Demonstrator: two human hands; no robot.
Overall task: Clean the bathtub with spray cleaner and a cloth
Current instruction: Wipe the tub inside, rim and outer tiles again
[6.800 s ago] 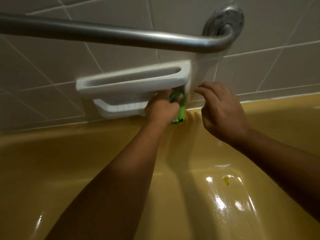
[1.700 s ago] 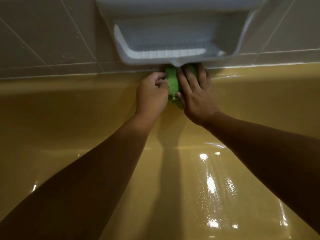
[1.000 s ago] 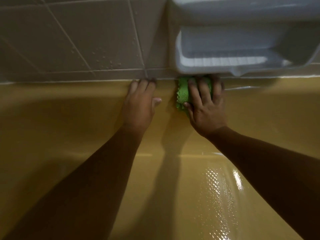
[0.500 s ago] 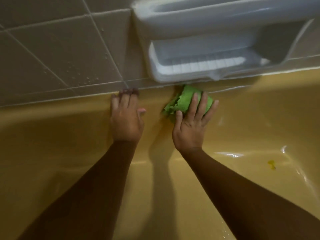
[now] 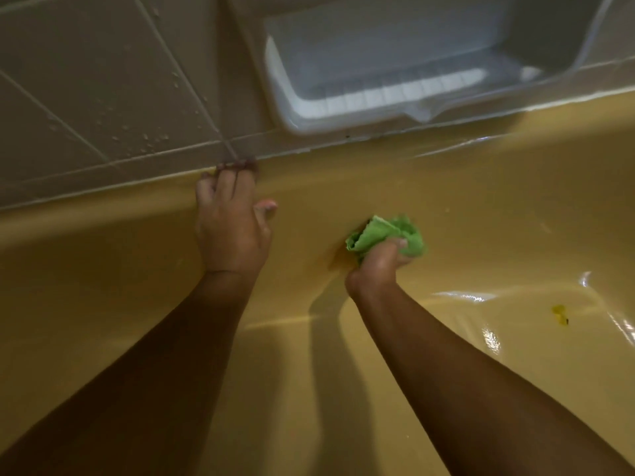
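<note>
at the centre of the frame, on the yellow bathtub's (image 5: 481,207) far inner wall, the right hand (image 5: 379,266) has its fingers closed around a bunched green cloth (image 5: 385,235), pressed against the wall below the white soap dish (image 5: 395,97). the left hand (image 5: 232,225) lies flat and empty, fingers spread, tips at the tiled wall's (image 5: 103,97) seam. this looks like the wiping step. next, likely firm strokes down toward the wet floor at right, where a small yellow speck (image 5: 560,314) sits. no spray bottle is visible.
</note>
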